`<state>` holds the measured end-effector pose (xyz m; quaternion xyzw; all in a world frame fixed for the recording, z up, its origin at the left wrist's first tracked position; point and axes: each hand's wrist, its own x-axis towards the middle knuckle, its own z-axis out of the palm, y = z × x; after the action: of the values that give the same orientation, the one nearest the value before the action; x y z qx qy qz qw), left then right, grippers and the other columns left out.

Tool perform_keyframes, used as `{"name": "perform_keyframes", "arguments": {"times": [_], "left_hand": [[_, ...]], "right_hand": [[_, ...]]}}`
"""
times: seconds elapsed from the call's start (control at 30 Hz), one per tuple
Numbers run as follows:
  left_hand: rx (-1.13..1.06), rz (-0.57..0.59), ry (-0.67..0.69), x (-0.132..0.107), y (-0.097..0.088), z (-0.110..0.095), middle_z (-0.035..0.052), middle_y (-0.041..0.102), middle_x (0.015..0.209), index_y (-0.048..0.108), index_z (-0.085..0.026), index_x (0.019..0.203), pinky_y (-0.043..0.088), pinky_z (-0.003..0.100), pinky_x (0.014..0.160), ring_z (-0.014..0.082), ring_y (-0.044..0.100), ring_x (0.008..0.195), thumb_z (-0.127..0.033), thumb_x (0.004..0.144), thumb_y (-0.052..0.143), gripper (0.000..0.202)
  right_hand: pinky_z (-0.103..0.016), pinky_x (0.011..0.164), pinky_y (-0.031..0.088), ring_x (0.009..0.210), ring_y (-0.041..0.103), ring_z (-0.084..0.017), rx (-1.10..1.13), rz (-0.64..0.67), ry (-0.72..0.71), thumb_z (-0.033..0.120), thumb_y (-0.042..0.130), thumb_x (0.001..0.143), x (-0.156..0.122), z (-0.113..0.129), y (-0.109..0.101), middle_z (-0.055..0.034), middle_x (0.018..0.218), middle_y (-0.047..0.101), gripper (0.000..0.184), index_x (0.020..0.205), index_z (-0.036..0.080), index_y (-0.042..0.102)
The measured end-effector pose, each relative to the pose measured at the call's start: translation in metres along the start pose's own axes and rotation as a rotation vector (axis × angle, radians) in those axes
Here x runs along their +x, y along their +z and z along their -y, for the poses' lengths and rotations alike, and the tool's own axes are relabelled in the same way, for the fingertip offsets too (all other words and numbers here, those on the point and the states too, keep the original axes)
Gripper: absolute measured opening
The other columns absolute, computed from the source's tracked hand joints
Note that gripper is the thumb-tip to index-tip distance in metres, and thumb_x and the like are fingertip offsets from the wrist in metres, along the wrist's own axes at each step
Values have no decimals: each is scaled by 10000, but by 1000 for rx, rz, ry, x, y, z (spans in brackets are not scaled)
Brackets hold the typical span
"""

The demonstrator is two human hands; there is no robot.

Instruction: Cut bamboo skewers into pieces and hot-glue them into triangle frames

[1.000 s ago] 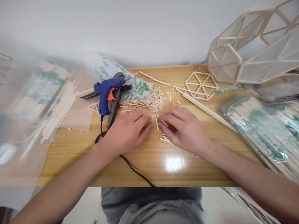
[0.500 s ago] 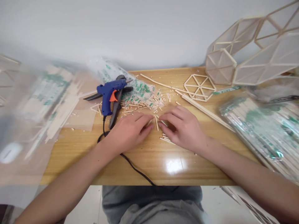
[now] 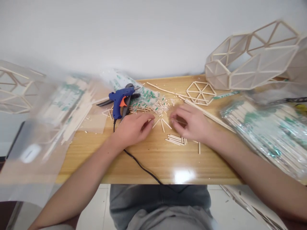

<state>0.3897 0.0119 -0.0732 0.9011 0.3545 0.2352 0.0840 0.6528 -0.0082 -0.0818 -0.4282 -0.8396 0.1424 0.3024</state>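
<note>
My left hand [image 3: 132,129] lies flat on the wooden table [image 3: 155,159], fingers stretched toward two short wooden sticks [image 3: 163,124] that form a V between my hands; it holds nothing. My right hand [image 3: 192,124] hovers just right of them with the fingers curled, pinching a thin short stick [image 3: 178,121]. A small row of cut sticks [image 3: 175,139] lies in front of the right hand. A blue glue gun [image 3: 120,99] rests just beyond the left hand, its black cable [image 3: 141,166] running under my left wrist to the table's front edge.
Black cutters [image 3: 128,103] lie under the glue gun beside stick offcuts [image 3: 158,107]. A flat hexagon stick frame [image 3: 200,92] and a large faceted stick structure [image 3: 251,62] stand at the back right. Bagged sticks [image 3: 263,131] fill the right side, and blurred plastic bags [image 3: 59,108] fill the left.
My right hand lifted and pulled back to the right with a stick pinched in it, uncovering the row of cut sticks. The view tilted up a little. My left hand barely moved.
</note>
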Motion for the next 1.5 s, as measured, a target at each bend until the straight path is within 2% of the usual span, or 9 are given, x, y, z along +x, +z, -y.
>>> {"name": "perform_keyframes", "arguments": {"times": [0.1,0.33,0.5,0.73,0.87,1.13,1.23,1.33,1.5], "left_hand": [[22,10,-11,1,-2,3,27,794,896,721,-190,1025,506,249,674,149,729,729,-240,985,562,171],[50,31,-74,2,-6,5,13,793,838,741,-193,1041,467,249,640,141,706,664,-255,986,540,217],[72,-3,-93,1,-5,7,-5,776,764,749,-202,1031,442,250,615,140,691,622,-263,980,542,223],[43,3,-73,1,-4,7,1,790,808,746,-198,1050,457,255,618,140,702,639,-259,988,526,237],[45,-13,-63,1,-2,8,-1,793,816,746,-199,1054,455,255,622,143,708,650,-250,986,536,226],[5,-37,-57,1,-6,7,12,802,883,743,-191,1059,474,249,646,133,705,678,-253,996,548,214],[-59,-17,-30,2,-7,4,37,801,988,723,-183,1158,501,244,679,132,716,744,-298,1033,542,248],[-93,30,50,4,-6,1,48,777,982,689,-177,1264,518,254,728,152,722,831,-330,1054,545,298],[-147,92,151,5,-4,-3,56,758,1030,705,-197,1206,507,266,761,160,710,884,-326,1073,526,258]], "right_hand": [[-352,756,479,796,610,-231,3,12,7,149,610,823,1,-8,-6,-55,831,663,82,869,212,636],[-312,679,402,695,548,-201,-85,174,32,188,638,760,3,-15,-22,-26,745,602,65,800,209,592],[-301,689,389,704,554,-196,-136,261,47,218,614,822,4,-9,-27,-37,753,619,74,764,209,568],[-321,656,342,722,610,-231,-407,396,186,250,588,897,5,9,-28,-87,798,670,132,776,197,591],[-319,669,368,740,630,-237,-399,368,193,220,593,893,3,8,-27,-89,799,676,122,775,192,600],[-286,695,437,723,606,-182,-66,74,55,205,586,942,0,3,-24,-36,799,656,94,849,203,579],[-279,680,439,715,599,-169,9,89,39,226,560,995,-1,13,-17,-30,818,649,83,916,201,571],[-282,667,442,697,591,-167,45,141,3,229,536,1026,-3,21,-6,-20,804,629,76,957,202,558],[-302,677,462,730,607,-188,51,155,-46,229,522,1050,-7,25,6,-37,826,628,108,944,207,535]]}}
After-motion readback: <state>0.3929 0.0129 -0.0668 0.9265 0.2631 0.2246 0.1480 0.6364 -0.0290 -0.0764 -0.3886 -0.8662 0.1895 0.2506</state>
